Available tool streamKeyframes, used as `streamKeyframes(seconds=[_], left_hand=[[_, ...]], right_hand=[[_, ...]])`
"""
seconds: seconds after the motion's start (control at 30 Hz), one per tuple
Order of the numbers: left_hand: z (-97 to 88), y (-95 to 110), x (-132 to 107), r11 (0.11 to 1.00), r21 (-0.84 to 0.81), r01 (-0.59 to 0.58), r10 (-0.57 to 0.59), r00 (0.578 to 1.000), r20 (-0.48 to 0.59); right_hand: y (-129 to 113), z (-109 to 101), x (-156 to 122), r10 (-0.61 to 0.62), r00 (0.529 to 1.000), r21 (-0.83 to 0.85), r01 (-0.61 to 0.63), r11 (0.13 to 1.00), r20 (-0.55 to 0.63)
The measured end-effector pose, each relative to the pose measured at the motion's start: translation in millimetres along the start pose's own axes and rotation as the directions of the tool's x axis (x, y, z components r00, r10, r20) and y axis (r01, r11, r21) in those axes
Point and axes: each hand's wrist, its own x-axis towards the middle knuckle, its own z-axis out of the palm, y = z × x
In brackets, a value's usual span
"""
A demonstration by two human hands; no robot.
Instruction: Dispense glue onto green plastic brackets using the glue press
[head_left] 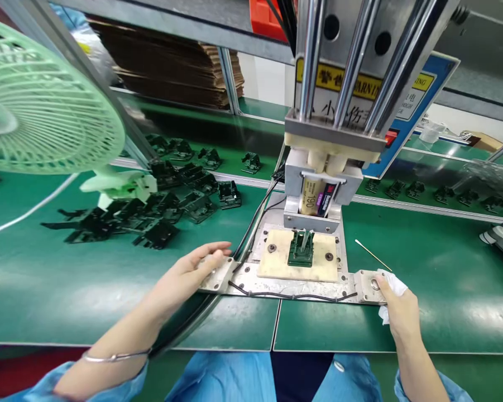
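My left hand [188, 268] lies flat with fingers stretched out on the left button plate [216, 274] of the press base. My right hand [396, 307] is closed on a white cloth [392, 285], its thumb pressing the button on the right plate [370, 286]. Between them a dark green plastic part [301, 249] sits in the fixture on a cream pad [276, 262]. The press head [318, 192] hangs just above the part.
A heap of black plastic parts [159, 209] lies at left beside a green fan [37, 106]. More parts line the conveyor [444, 194] behind. A thin stick [372, 255] lies right of the press. Black cables [255, 218] run along the base. Cardboard [171, 67] is stacked behind.
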Motion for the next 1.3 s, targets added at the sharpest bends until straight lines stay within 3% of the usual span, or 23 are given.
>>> streamKeyframes(seconds=[0.07, 0.13, 0.63, 1.3], left_hand=[[6.4, -4, -2, 0.983, -0.159, 0.094, -0.107, 0.991, -0.075], [8.4, -8, -2, 0.972, -0.209, 0.105, -0.128, 0.987, -0.098], [0.2, -20, 4, 0.976, -0.181, 0.119, -0.136, 0.987, -0.085], [-2.5, -28, 8, 0.985, -0.163, 0.063, -0.077, 0.994, -0.08]], right_hand=[[6, 2, 1, -0.012, 0.999, 0.021, 0.012, 1.0, -0.032], [9, 4, 1, -0.019, 0.999, 0.039, 0.021, 0.999, -0.047], [13, 9, 3, -0.118, 0.99, 0.051, 0.123, 0.991, -0.083], [16, 11, 5, -0.136, 0.989, 0.08, 0.141, 0.987, -0.061]])
